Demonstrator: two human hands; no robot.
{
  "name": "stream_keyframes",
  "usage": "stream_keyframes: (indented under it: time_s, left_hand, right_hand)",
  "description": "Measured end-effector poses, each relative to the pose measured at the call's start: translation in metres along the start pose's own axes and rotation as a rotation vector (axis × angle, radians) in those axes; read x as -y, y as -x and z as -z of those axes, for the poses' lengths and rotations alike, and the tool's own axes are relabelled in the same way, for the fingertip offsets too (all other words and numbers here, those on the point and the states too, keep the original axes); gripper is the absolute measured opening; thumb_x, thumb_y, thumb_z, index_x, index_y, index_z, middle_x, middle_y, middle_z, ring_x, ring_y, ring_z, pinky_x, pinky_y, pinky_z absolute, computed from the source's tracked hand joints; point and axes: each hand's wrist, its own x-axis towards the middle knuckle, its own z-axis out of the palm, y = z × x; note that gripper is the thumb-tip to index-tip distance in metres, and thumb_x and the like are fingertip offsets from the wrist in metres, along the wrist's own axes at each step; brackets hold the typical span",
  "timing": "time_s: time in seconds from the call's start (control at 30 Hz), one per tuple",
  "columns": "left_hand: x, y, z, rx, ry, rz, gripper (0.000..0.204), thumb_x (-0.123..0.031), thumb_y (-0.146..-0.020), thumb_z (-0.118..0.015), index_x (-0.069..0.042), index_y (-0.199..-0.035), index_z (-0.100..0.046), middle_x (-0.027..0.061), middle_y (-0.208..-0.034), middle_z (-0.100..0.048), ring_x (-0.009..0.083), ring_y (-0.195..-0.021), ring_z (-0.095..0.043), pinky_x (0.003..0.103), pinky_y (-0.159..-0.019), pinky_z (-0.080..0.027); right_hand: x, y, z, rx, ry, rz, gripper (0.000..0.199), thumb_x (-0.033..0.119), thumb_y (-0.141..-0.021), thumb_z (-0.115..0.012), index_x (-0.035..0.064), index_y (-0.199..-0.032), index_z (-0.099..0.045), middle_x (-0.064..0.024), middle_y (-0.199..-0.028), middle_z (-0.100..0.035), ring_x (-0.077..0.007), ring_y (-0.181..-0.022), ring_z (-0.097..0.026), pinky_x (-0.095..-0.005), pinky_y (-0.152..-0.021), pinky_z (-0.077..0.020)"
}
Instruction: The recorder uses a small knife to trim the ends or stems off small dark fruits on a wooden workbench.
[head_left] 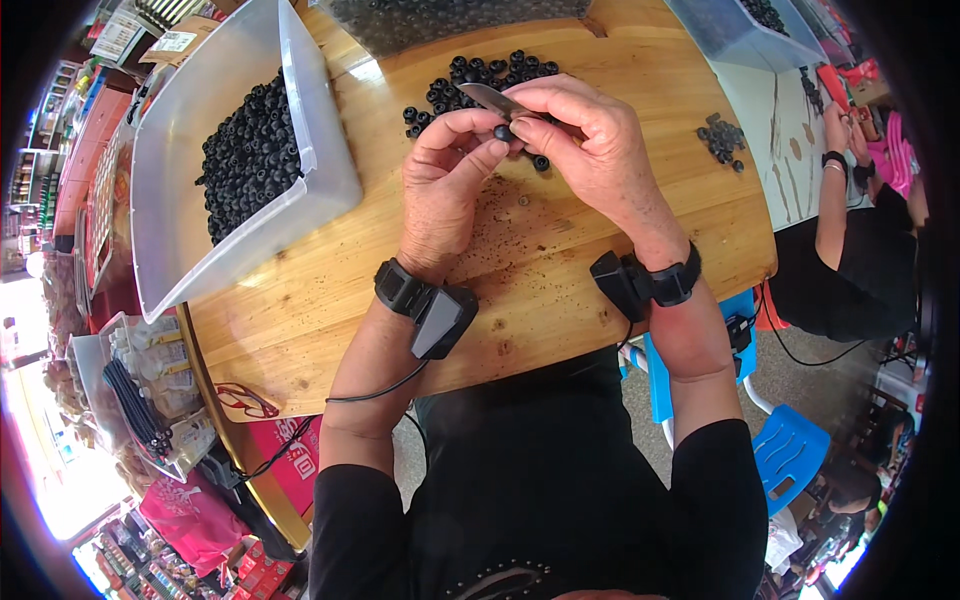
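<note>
Left hand [445, 175] pinches one small black bead [502, 132] between thumb and forefinger, grip closed on it, held above the wooden table [330, 300]. Right hand [590, 145] is clamped on a small knife [492, 99], blade laid against that bead. Just beyond the bead lies a loose heap of beads [480, 80] — seemingly yet to be handled. Left of the bead, a clear plastic bin [170, 210] holds a far larger mass of beads; whether finished or waiting, I cannot tell. Judged mid-run — much remains.

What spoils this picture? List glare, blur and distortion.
Head view: fisheye bends the table edge and blackens the corners; daylight blows out the lower left; glare on the bin wall; hands, left and right, and bead stay sharp.
</note>
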Motion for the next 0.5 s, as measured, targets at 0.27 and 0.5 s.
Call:
stream_keyframes:
  time_s: [0.27,0.5]
  left_hand:
    - [-0.0016,0.0006,-0.0016,-0.014,0.021,0.012,0.021,0.007,-0.088,-0.060,-0.001,-0.108,-0.061,0.0059,-0.099,-0.066,0.0157,-0.092,-0.064,0.029,-0.086,-0.053]
    - [-0.0035,0.0010,-0.0037,-0.014,-0.023,0.002,0.022,0.008,-0.088,-0.061,-0.001,-0.108,-0.061,0.0056,-0.099,-0.065,0.0139,-0.090,-0.062,0.028,-0.085,-0.052]
  right_hand:
    - [-0.0003,0.0005,0.0003,-0.015,0.050,0.041,0.016,-0.001,-0.082,-0.068,0.0010,-0.097,-0.069,-0.0084,-0.093,-0.069,-0.0197,-0.078,-0.069,-0.0275,-0.067,-0.0562]
    - [0.0006,0.0001,0.0019,0.011,0.001,0.013,0.016,-0.001,-0.082,-0.068,0.0005,-0.098,-0.069,-0.0080,-0.093,-0.069,-0.0173,-0.076,-0.068,-0.0267,-0.065,-0.0557]
